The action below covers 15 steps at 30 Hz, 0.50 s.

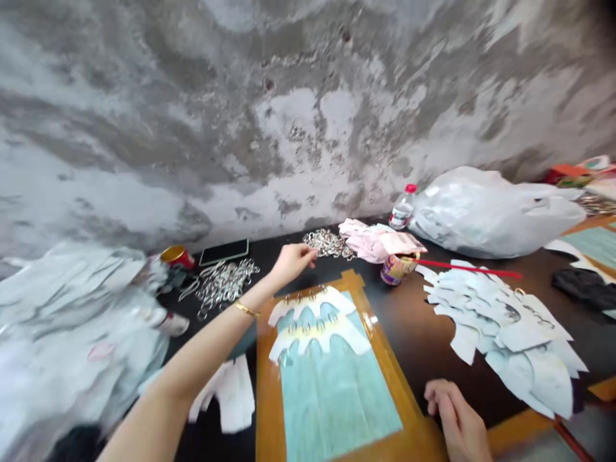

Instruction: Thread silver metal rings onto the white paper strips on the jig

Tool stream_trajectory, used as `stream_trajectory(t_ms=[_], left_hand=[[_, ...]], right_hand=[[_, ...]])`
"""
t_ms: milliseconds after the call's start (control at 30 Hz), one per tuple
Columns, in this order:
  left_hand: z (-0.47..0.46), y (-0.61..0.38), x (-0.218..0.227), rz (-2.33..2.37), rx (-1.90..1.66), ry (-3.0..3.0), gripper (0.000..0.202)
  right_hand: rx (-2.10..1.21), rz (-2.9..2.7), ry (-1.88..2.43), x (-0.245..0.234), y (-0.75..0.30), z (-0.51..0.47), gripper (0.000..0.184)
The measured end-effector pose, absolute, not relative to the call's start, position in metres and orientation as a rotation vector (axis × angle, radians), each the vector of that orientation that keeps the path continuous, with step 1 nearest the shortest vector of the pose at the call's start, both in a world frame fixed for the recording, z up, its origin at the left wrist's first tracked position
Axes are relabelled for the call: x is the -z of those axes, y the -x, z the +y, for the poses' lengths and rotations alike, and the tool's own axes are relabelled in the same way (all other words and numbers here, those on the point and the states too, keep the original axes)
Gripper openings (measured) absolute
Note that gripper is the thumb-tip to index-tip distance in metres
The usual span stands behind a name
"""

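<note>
My left hand (292,261) reaches far forward over the dark table, fingers pinched together just short of a heap of silver metal rings (328,243); I cannot make out anything in the pinch. A gold bracelet sits on that wrist. My right hand (457,420) rests near the front edge, fingers curled loosely on the corner of a brown board (269,398). The board carries a pale blue sheet (332,398) and white cut-out shapes with rings (312,311) near its top.
A second pile of rings (222,285) lies left of the board, beside a phone (224,251) and a red-gold tin (177,256). White cut-outs (500,321) spread at right. A small cup (395,269), red stick (466,269), bottle (401,208), white bags (486,208) and cloth (72,321) surround.
</note>
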State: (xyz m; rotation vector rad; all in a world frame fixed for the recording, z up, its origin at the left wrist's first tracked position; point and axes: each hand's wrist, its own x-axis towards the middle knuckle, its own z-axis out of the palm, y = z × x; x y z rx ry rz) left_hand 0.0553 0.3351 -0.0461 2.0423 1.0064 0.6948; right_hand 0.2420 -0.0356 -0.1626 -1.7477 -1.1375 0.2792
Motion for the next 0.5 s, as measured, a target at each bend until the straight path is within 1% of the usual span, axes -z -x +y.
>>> stream_trajectory(t_ms=[67,133,200,233,333,400,500], left_hand=[[0.306,-0.012,0.042,1.132,-0.655,-2.018,0.022],[0.273,0.025,0.041,1.24,-0.637,-1.999,0.024],[0.24,0.053,0.047,1.318,-0.644,-2.005,0.026],[0.224,0.063,0.052,1.347,-0.648,-2.02,0.028],[0.185,0.077,0.074,1.444,-0.656,-2.083,0.035],[0.171,0.079,0.089,1.515,-0.645,-2.127,0.034],[0.172,0.079,0.104,1.591,-0.62,-2.167,0.031]], right_hand=[[-0.421,-1.25,1.743,0.159,-0.241,-0.037,0.038],[-0.558,-1.425,1.672,0.152,-0.238,-0.034,0.036],[-0.538,-1.546,1.58,0.142,-0.234,-0.023,0.024],[-0.512,-1.586,1.534,0.138,-0.233,-0.016,0.022],[-0.455,-1.637,1.557,0.128,-0.231,0.014,0.028],[-0.456,-1.655,1.612,0.123,-0.23,0.038,0.026],[-0.487,-1.705,1.663,0.119,-0.228,0.077,0.03]])
